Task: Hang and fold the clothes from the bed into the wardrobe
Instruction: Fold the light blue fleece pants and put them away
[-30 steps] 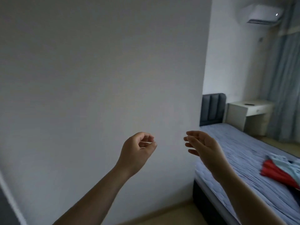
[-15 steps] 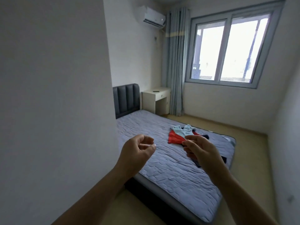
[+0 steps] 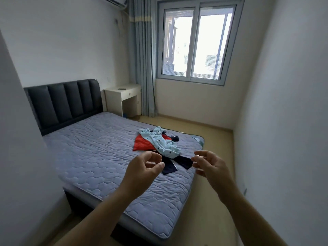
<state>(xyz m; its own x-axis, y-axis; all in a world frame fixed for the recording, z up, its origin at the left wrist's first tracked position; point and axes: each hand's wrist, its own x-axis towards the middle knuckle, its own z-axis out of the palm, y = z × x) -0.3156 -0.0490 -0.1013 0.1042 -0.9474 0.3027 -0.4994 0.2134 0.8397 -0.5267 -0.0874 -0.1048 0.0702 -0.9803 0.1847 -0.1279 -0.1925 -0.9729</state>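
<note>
A small pile of clothes lies on the bed (image 3: 99,157) near its far right corner: a light blue patterned garment (image 3: 162,144) on top, a red garment (image 3: 142,143) under it, and dark navy pieces (image 3: 171,166) at the near side. My left hand (image 3: 142,172) and my right hand (image 3: 210,166) are raised in front of me above the near part of the bed, short of the pile. Both hold nothing, with fingers loosely curled. No wardrobe is in view.
The bed has a dark padded headboard (image 3: 65,102) and a grey-blue quilted mattress cover. A white bedside table (image 3: 122,98) stands by the curtain (image 3: 143,59) and window (image 3: 197,41). Bare floor (image 3: 211,201) runs along the bed's right side. White walls close in left and right.
My view has swung right from the blank wall to the whole bed and window. Both hands stay raised and empty, now nearer to the pile of clothes.
</note>
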